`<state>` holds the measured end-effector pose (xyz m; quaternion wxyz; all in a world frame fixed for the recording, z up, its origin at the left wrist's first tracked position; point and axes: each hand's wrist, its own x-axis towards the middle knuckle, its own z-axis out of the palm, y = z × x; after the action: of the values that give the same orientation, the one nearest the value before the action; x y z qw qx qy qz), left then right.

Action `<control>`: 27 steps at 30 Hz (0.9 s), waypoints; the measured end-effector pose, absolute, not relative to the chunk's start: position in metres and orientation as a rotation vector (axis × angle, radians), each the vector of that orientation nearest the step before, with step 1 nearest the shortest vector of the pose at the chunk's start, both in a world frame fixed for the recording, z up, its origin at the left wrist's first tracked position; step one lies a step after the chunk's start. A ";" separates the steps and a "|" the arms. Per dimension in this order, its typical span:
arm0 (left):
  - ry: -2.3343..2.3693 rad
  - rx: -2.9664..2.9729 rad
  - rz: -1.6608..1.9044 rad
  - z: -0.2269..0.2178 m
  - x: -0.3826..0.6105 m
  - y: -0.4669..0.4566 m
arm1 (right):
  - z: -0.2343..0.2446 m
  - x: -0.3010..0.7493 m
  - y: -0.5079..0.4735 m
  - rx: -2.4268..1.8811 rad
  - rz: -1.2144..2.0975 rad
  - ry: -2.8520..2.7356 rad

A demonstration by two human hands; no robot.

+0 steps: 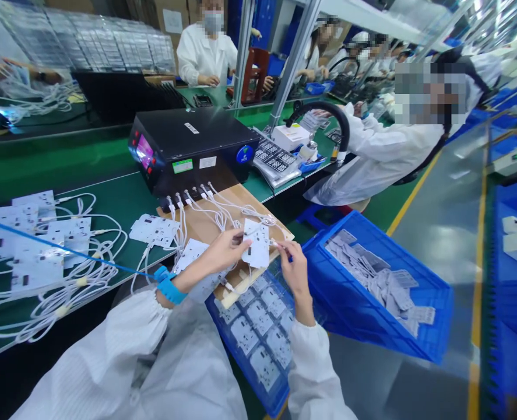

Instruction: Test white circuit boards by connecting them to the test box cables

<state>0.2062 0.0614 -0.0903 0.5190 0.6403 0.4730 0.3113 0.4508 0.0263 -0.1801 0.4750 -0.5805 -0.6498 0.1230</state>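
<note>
My left hand (223,252) pinches a small white circuit board (257,245) by its left edge, over a brown cardboard sheet (197,224). My right hand (294,269) is closed on the plug of a white cable (280,242) at the board's right edge. Several white cables (214,204) run from a black test box (188,149) with a lit pink screen. A blue wrist strap (169,289) with a coiled blue cord circles my left wrist.
A blue tray (280,402) of white boards lies below my hands; a tilted blue bin (437,303) of grey boards stands at right. More boards and cables (44,245) cover the green bench at left. Other people in white coats work beyond; one (384,146) leans at right.
</note>
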 end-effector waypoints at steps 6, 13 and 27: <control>1.192 1.546 0.987 -0.054 0.159 0.063 | -0.190 0.484 0.055 -1.391 0.294 -1.654; 1.696 1.713 1.760 -0.043 0.069 0.092 | -0.187 0.493 0.073 -1.429 0.187 -1.671; 1.772 2.015 1.401 -0.074 0.054 0.135 | -0.201 0.457 -0.021 -1.557 -0.167 -1.390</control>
<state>0.0543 0.1352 -0.0742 0.0574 0.6646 0.5844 0.4620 0.4572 -0.0212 -0.2011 0.5002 -0.6439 -0.5748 -0.0690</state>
